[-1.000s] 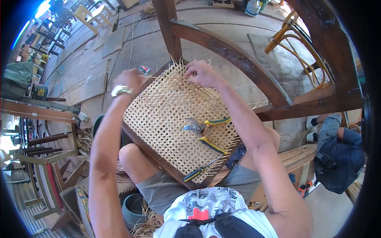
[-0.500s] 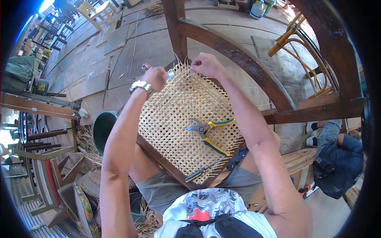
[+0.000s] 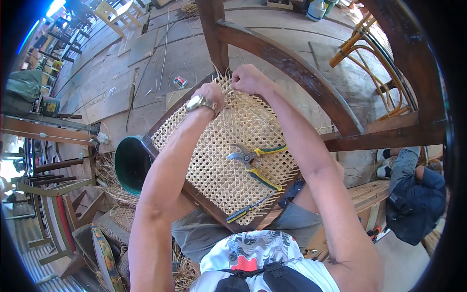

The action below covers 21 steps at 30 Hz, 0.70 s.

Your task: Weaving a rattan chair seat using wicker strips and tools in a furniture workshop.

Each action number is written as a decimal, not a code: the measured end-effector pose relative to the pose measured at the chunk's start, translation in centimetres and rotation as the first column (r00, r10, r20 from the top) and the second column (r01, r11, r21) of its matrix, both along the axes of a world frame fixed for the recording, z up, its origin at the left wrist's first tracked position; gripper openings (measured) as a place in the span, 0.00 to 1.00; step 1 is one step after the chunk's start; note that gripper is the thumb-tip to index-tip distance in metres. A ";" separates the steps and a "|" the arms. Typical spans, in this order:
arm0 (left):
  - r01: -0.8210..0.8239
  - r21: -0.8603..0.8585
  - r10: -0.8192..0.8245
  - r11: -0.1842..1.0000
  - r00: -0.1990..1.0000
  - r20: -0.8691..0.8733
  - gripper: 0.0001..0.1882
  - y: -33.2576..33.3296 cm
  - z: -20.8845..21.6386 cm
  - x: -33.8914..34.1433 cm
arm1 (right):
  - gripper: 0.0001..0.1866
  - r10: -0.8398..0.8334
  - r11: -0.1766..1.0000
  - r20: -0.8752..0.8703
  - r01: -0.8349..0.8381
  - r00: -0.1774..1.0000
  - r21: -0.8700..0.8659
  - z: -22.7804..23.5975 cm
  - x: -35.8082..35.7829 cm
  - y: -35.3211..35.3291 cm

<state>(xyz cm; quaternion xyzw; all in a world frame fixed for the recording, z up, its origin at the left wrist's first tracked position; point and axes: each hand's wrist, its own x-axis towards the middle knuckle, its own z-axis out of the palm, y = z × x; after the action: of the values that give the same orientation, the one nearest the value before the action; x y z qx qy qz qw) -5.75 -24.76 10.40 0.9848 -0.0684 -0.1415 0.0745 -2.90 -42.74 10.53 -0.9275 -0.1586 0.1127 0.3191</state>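
Observation:
A woven cane seat panel (image 3: 214, 160) in a dark wooden frame rests tilted across my lap. My left hand (image 3: 210, 92), with a metal wristwatch, and my right hand (image 3: 248, 79) meet at the panel's far corner, both pinching thin cane strands at the frame's edge. Yellow-and-green handled pliers (image 3: 255, 163) lie on the weave near the middle. A yellow-and-blue handled tool (image 3: 248, 210) lies by the near edge of the frame.
A dark curved wooden chair frame (image 3: 292, 63) stands just beyond the panel. A green bucket (image 3: 129, 165) sits on the floor at my left, with loose cane strands around it. Another person in blue (image 3: 413, 194) sits at the right. Chairs stand at far left.
My left hand has slid along the panel's far edge toward the right hand, and both now meet at the corner. The view has shifted, bringing the green bucket into sight.

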 end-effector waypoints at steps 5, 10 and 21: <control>-0.413 -0.488 0.296 0.769 0.906 -0.302 0.17 2.1 -1.4 -1.3 | 0.09 0.148 0.980 -0.039 -0.141 0.988 0.141 -1.6 -0.4 1.3; -0.438 -0.561 0.150 0.702 0.862 -0.485 0.19 3.4 -0.5 -0.3 | 0.09 -0.011 0.996 0.032 0.008 0.999 0.093 -0.9 -1.0 1.2; -0.056 -0.196 0.079 0.979 0.991 0.111 0.08 0.1 1.3 -3.8 | 0.11 0.035 0.985 -0.048 -0.042 0.998 -0.169 1.1 -0.1 0.9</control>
<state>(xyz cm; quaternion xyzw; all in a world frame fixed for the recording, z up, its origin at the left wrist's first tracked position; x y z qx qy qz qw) -9.53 -24.71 11.68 0.9814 -0.0526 -0.0730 0.1698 -3.01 -41.88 11.59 -0.9453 -0.1592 0.1527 0.2403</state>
